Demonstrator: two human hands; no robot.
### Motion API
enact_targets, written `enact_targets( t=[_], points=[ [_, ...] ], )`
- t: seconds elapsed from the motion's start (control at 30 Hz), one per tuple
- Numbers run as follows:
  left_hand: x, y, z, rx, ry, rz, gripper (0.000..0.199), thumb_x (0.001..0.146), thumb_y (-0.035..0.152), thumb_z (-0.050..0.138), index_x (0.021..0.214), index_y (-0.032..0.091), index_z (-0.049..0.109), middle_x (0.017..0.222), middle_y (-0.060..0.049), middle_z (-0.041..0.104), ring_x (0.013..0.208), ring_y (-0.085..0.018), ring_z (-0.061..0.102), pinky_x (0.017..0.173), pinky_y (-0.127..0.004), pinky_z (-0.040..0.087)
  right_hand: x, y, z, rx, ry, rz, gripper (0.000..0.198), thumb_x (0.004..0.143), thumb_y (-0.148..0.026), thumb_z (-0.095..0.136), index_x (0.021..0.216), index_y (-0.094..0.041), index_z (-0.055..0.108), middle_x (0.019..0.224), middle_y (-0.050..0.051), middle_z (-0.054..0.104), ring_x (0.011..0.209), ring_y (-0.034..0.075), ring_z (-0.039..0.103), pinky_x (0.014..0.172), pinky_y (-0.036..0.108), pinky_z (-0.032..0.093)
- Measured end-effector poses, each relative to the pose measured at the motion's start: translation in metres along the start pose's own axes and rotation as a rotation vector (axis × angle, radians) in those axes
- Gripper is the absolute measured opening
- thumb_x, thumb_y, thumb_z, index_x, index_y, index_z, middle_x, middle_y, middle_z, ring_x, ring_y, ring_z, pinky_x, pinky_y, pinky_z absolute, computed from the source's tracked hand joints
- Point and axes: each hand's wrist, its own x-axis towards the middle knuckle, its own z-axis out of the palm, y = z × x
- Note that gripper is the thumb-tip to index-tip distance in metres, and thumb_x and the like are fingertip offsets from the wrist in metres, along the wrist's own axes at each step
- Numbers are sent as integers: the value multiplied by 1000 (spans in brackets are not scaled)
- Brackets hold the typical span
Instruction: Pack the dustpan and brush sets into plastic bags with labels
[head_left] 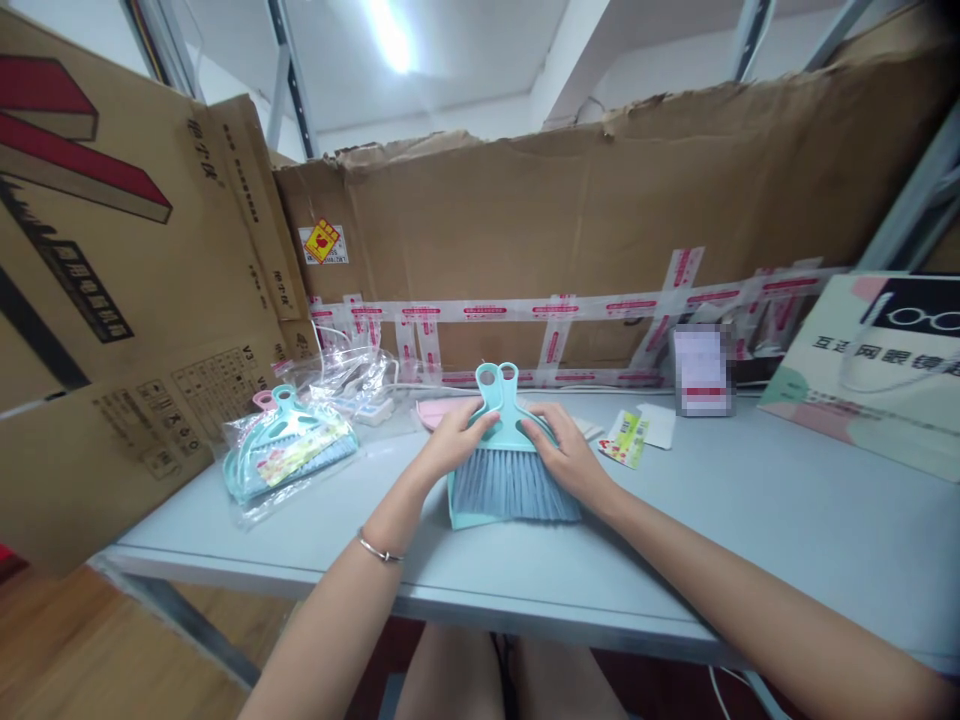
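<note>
A light-blue hand brush with grey-blue bristles lies over a matching dustpan in front of me on the table. Their looped handles overlap and point away from me. My left hand grips the left side of the pair, its thumb near the dustpan's handle. On the other side, my right hand holds the brush's right shoulder, thumb on top and fingers curled round the edge. Part of the dustpan is hidden under the brush. Just behind my left hand shows a pink piece, mostly covered.
A plastic-wrapped brush and dustpan set sits at the left. Behind it are clear bags and a white power strip. To the right are a printed card, a white card and a phone. Cardboard walls the back.
</note>
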Motion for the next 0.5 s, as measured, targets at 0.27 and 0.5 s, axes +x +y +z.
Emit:
enact_targets(
  t=[0.27,0.5],
  points=[
    [4,-8,4,19,-9,-3,35,88,37,38,110,18,57,105,-5,65,103,-21,55,92,-32,40,0,8,2,77,-21,77,19,87,-40,43,99,-26,45,100,5,55,99,22,53,90,38,39],
    [13,-15,7,-5,-44,-90,33,87,36,39,105,16,59,105,-7,64,103,-22,55,94,-34,39,7,13,-4,203,-117,232,28,82,-46,49,102,-25,48,102,5,61,100,23,57,89,40,43]
  ],
)
